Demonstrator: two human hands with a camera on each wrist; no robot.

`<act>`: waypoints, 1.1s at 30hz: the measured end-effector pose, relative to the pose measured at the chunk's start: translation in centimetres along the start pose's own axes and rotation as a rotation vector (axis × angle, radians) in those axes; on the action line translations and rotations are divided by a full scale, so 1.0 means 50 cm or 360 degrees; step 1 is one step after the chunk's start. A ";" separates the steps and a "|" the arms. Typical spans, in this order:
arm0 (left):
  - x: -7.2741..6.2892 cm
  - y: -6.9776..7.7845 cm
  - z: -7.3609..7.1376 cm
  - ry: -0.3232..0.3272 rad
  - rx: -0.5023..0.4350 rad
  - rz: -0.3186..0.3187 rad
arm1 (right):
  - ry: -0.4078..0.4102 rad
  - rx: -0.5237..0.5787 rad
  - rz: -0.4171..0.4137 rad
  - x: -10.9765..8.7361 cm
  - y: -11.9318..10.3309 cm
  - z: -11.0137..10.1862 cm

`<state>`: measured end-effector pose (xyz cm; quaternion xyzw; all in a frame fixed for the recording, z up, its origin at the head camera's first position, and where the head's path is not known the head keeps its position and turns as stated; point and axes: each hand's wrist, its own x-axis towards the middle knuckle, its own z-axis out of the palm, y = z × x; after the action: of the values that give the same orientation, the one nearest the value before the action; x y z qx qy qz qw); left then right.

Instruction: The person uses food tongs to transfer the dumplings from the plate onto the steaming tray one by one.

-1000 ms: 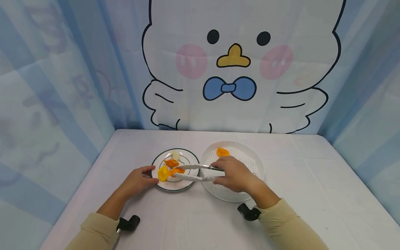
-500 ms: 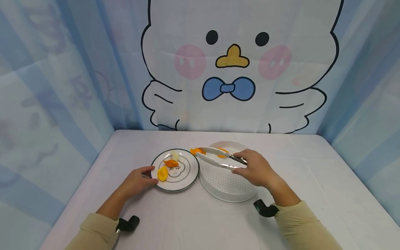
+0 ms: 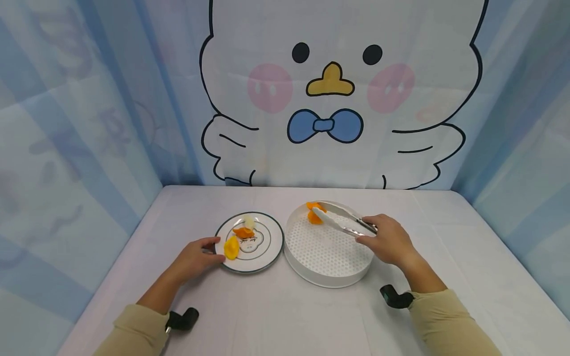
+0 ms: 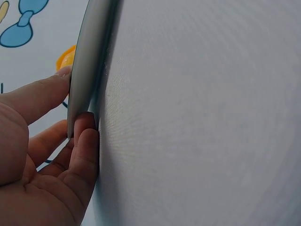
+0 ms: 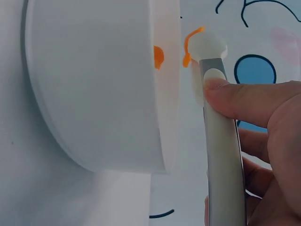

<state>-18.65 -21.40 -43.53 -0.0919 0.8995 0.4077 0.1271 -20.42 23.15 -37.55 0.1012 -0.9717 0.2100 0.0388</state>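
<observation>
My left hand (image 3: 198, 259) holds the rim of a white plate (image 3: 267, 257) with a dark green edge, thumb on top and fingers under it in the left wrist view. On that plate lie a yellow piece (image 3: 231, 247), an orange piece (image 3: 243, 232) and a pale piece (image 3: 250, 221), all thin and petal-like. My right hand (image 3: 389, 240) grips metal tongs (image 3: 349, 231) with white tips. Between the tips is an orange petal-like piece (image 5: 188, 48), above the far side of a round white perforated tray (image 3: 331, 252). Another orange piece (image 3: 315, 218) lies on the tray.
Plate and tray stand side by side, almost touching, on a white-covered table (image 3: 285, 316). A curtain (image 3: 334, 158) with a cartoon bird hangs behind the table, and blue-and-white curtains flank it. A black camera mount (image 3: 395, 297) sits at the right wrist.
The tongs have lifted an orange piece off the plate and carried it right, over the tray's far side. My right hand has moved right; my left hand stays at the plate rim.
</observation>
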 end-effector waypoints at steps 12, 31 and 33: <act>-0.003 -0.002 0.000 0.0003 -0.0008 0.0012 | -0.0054 -0.0101 0.0132 0.003 0.025 0.004; -0.004 0.001 -0.001 -0.0001 -0.0005 0.0024 | -0.0108 -0.0106 0.0282 0.004 0.016 0.010; -0.003 -0.001 -0.001 -0.0002 -0.0004 0.0025 | -0.0094 -0.0099 0.0272 0.004 0.014 0.010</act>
<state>-18.49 -21.45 -43.49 -0.0848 0.8997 0.4098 0.1245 -20.75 23.51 -38.28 0.0229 -0.9835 0.1793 -0.0049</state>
